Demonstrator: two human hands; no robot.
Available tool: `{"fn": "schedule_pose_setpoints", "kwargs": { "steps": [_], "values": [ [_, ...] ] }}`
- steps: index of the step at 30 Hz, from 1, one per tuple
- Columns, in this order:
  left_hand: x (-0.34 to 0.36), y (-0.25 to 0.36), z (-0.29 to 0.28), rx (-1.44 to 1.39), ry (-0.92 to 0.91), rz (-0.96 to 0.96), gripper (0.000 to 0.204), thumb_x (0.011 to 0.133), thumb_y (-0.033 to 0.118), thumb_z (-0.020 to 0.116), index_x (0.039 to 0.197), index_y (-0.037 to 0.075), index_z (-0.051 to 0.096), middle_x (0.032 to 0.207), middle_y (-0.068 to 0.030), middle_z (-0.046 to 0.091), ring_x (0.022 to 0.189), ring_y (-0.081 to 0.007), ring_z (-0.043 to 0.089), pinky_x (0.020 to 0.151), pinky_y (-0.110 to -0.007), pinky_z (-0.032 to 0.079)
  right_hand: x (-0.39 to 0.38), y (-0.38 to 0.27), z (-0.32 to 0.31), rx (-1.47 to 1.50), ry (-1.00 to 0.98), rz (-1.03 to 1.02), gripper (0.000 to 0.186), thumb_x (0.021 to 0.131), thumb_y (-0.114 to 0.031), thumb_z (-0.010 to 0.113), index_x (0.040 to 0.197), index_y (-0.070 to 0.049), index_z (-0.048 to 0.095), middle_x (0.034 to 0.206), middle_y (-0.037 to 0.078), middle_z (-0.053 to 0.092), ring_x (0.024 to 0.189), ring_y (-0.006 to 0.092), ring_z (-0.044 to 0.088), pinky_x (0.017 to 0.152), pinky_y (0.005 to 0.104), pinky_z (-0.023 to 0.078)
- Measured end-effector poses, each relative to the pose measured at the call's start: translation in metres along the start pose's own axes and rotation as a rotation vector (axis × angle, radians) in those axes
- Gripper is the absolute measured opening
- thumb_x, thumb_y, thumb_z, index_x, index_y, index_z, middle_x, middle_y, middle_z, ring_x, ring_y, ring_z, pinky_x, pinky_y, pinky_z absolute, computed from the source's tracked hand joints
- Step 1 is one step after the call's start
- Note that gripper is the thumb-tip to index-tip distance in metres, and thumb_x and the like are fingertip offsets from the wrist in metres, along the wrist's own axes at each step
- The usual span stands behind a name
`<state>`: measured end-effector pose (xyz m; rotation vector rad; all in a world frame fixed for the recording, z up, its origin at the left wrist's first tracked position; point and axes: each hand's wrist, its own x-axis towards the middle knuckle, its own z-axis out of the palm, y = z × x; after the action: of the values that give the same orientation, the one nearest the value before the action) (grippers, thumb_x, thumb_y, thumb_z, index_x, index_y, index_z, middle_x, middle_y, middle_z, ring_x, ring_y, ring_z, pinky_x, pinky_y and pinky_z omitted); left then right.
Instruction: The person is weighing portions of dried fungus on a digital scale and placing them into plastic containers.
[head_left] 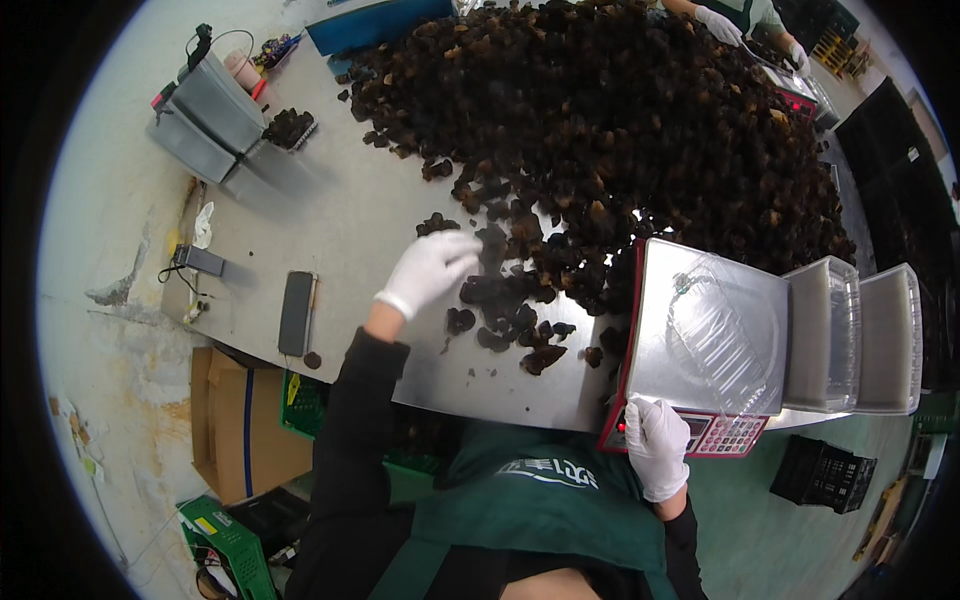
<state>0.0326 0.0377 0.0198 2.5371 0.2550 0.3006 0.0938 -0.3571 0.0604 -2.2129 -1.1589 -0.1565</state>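
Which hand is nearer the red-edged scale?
Right. The right hand is at the near edge of the scale; the left hand is farther off, to its left, beside loose dark clumps.

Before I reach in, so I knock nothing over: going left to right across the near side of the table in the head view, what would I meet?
Small grey box → dark flat slab → gloved left hand → red-edged scale → stacked clear trays.
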Motion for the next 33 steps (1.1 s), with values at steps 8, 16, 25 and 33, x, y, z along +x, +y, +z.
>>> {"fn": "schedule_pose_setpoints", "kwargs": {
  "steps": [8,16,25,33],
  "values": [
    [0.016,-0.007,0.049,-0.016,0.023,0.075,0.031,0.083,0.014,0.067,0.114,0.009,0.065,0.12,-0.0105,0.06,0.113,-0.0294,0.054,0.097,-0.036,0.044,0.005,-0.022,0.023,0.032,-0.17,0.009,0.017,0.087,-0.013,0.067,0.102,-0.006,0.06,0.067,0.01,0.051,0.057,0.028,0.054,0.052,0.0398,0.043],
    [-0.037,-0.004,0.018,-0.353,0.339,-0.221,0.023,0.086,-0.002,0.058,0.105,0.006,0.069,0.099,-0.0087,0.068,0.096,-0.0214,0.064,0.08,-0.031,0.051,0.023,-0.019,0.087,-0.029,-0.214,0.082,0.055,0.089,-0.015,0.058,0.136,0.002,0.037,0.07,0.01,0.052,0.061,0.0274,0.057,0.054,0.0388,0.049],
    [-0.036,-0.014,0.045,0.194,0.224,0.103,0.031,0.078,-0.004,0.061,0.106,0.008,0.068,0.113,-0.0114,0.063,0.105,-0.0293,0.059,0.087,-0.036,0.05,0.039,-0.026,0.141,-0.32,-0.212,0.05,0.045,0.083,-0.001,0.05,0.129,-0.003,0.047,0.075,0.015,0.059,0.057,0.0271,0.059,0.05,0.0369,0.048],
    [-0.043,-0.022,0.031,-1.538,0.258,-0.385,0.046,0.092,-0.003,0.054,0.136,0.008,0.049,0.115,-0.0139,0.061,0.101,-0.0214,0.063,0.086,-0.032,0.054,0.036,-0.019,0.135,-0.098,-0.177,0.144,0.006,0.084,-0.007,0.052,0.079,-0.005,0.054,0.068,0.015,0.057,0.061,0.0331,0.061,0.055,0.0429,0.049]
  ]
}}
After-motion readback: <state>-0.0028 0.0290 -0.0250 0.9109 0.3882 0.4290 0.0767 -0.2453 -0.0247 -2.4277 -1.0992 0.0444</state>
